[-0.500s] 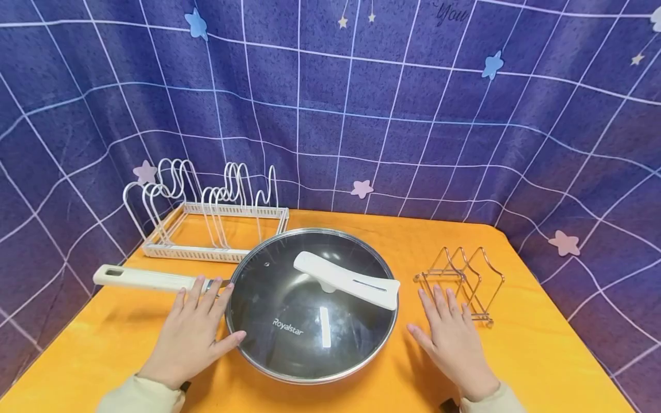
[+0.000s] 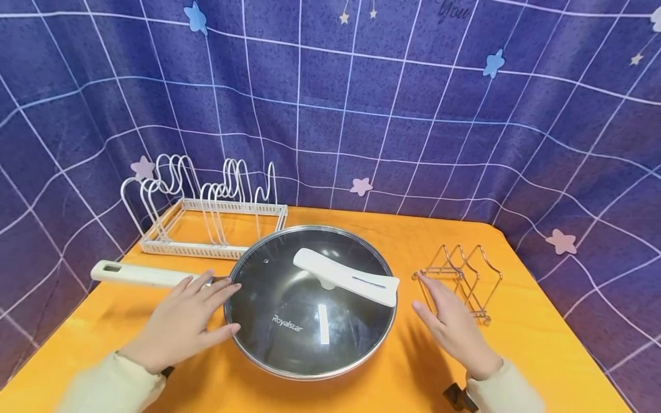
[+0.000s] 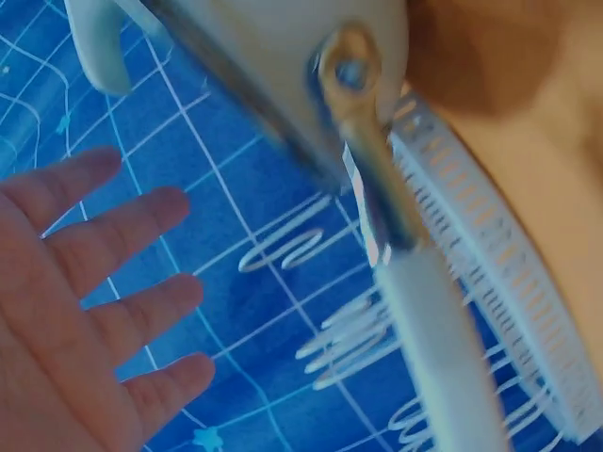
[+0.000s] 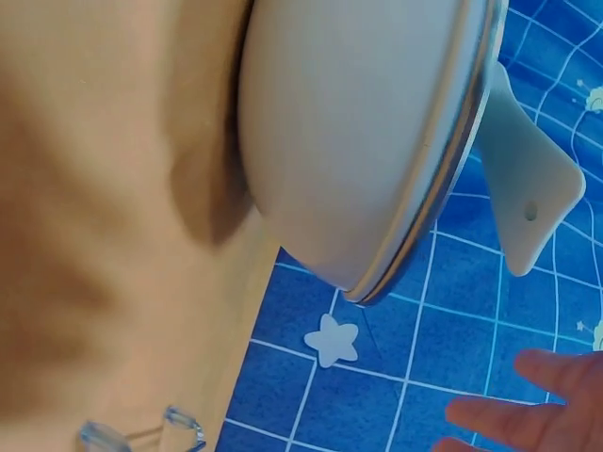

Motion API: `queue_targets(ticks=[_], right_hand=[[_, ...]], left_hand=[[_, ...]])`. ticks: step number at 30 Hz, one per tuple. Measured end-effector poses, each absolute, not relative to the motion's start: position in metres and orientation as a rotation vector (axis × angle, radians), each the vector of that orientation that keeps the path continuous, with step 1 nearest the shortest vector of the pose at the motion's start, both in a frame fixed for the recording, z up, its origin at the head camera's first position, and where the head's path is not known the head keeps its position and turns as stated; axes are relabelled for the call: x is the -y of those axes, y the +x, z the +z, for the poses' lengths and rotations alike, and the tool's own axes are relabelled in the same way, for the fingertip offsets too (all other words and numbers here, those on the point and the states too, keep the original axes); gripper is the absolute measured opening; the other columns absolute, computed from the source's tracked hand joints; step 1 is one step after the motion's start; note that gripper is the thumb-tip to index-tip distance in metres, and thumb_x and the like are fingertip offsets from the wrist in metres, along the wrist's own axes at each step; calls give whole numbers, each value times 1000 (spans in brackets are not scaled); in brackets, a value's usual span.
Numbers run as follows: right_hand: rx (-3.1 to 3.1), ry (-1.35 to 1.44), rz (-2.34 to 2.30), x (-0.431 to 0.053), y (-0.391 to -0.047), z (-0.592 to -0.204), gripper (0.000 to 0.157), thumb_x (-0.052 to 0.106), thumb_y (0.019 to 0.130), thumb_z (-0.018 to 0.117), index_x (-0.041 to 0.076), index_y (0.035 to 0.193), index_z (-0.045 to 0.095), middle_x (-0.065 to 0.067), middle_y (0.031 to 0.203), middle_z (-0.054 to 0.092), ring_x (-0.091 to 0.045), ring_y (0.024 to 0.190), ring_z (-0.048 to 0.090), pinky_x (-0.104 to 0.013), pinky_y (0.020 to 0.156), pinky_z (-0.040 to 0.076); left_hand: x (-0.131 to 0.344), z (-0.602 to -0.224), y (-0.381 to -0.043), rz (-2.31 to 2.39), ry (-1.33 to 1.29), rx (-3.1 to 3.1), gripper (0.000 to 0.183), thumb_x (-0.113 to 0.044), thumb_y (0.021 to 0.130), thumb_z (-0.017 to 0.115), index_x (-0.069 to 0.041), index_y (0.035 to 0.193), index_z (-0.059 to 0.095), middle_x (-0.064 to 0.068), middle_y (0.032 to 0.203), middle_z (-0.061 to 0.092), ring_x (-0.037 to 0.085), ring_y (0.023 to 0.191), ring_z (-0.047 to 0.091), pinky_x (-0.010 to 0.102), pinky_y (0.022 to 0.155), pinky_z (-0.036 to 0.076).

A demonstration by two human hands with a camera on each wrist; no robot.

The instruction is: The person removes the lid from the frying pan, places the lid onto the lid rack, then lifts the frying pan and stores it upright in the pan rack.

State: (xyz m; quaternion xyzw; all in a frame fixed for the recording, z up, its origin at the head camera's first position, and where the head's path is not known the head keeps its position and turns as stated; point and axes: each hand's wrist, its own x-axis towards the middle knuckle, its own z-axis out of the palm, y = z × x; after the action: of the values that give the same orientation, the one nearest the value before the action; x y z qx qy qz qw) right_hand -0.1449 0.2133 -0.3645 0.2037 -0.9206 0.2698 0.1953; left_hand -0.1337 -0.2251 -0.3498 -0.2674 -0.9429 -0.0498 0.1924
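A wok (image 4: pixel 349 141) with a pale outside stands mid-table under a glass lid (image 2: pixel 289 298) marked "Royalstar". Across the lid lies a long white lid handle (image 2: pixel 346 278). The wok's cream handle (image 2: pixel 139 274) points left. My left hand (image 2: pixel 178 330) hovers by the wok's left side, near where the handle joins; its fingers (image 3: pixel 132 231) are spread and hold nothing, apart from the handle in the left wrist view. To the right of the wok is my right hand (image 2: pixel 457 330), fingers extended and holding nothing, in front of a small metal wire rack (image 2: pixel 477 281).
A white pot rack (image 2: pixel 181 248) with upright wire loops stands at the back left, just behind the wok. The orange cloth (image 2: pixel 356 218) covers the table, and a blue gridded curtain (image 2: pixel 330 132) hangs behind it.
Both hands have turned more edge-on, palms toward the wok. The left hand has shifted slightly left, and the right fingers lean further inward. Wok and racks stay in place on the table.
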Motion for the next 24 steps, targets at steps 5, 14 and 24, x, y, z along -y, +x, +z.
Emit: queue_targets(ticks=[5, 14, 24], right_hand=[[2674, 566, 894, -214, -149, -352, 50, 24, 99, 52, -4, 139, 43, -26, 139, 46, -43, 125, 44, -59, 99, 37], [2785, 631, 1020, -209, -162, -327, 52, 32, 102, 45, 0, 142, 41, -23, 142, 43, -40, 124, 47, -60, 100, 37], [2807, 699, 964, -198, -175, -320, 50, 31, 101, 47, 0, 140, 44, -19, 141, 46, -38, 130, 42, -55, 104, 35]], left_hand=[[236, -335, -137, -121, -805, 2689, 55, -48, 83, 65, -8, 121, 65, 14, 120, 64, 47, 119, 49, 61, 99, 35], [257, -329, -150, -169, -899, 2702, 44, -39, 81, 71, -11, 116, 69, 11, 119, 65, 46, 116, 52, 61, 94, 38], [283, -333, -162, -171, -737, 2780, 53, -34, 79, 74, -3, 121, 64, 23, 121, 61, 50, 118, 47, 61, 97, 34]])
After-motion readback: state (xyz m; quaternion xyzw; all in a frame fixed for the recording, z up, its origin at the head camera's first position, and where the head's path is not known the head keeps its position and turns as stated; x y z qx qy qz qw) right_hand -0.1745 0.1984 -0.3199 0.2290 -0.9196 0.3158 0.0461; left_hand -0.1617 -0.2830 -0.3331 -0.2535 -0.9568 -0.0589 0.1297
